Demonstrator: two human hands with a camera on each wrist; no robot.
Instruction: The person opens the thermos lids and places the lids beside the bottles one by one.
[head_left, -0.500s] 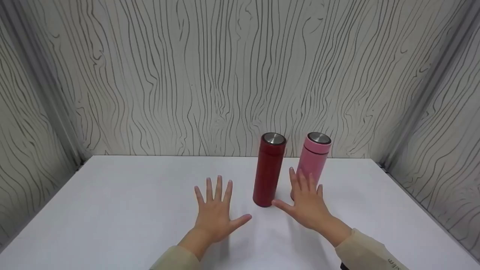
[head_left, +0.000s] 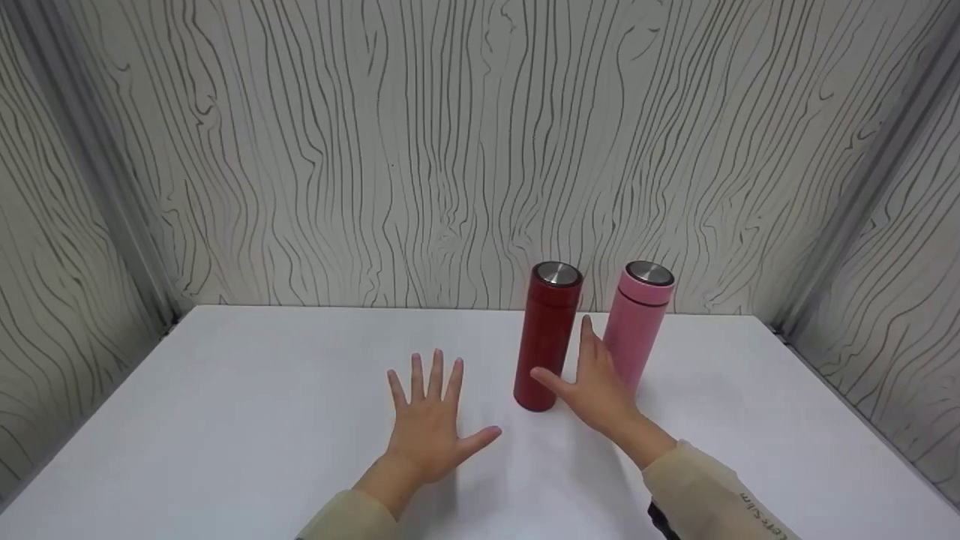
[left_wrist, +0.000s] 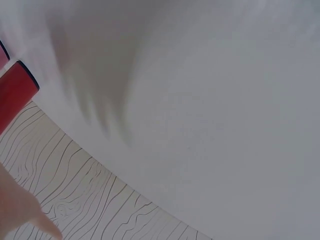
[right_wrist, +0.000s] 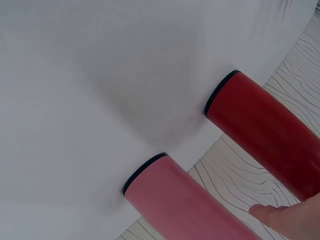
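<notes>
Left hand point(head_left: 427, 433) and right hand point(head_left: 598, 386) over a white table point(head_left: 217, 420), both empty.
Low centre, left fingers fanned wide; to the right, right thumb and index finger stretched apart. Just behind, right of centre, a red bottle point(head_left: 546, 322) and a pink bottle point(head_left: 637, 330), upright and apart; across the top, a wood-grain wall point(head_left: 450, 150).

Small dark lettering point(head_left: 763, 516) runs along the right sleeve point(head_left: 697, 484), slanting toward the lower edge of the head view; it is blurred, but part seems to read "slim", the rest uncertain.
</notes>
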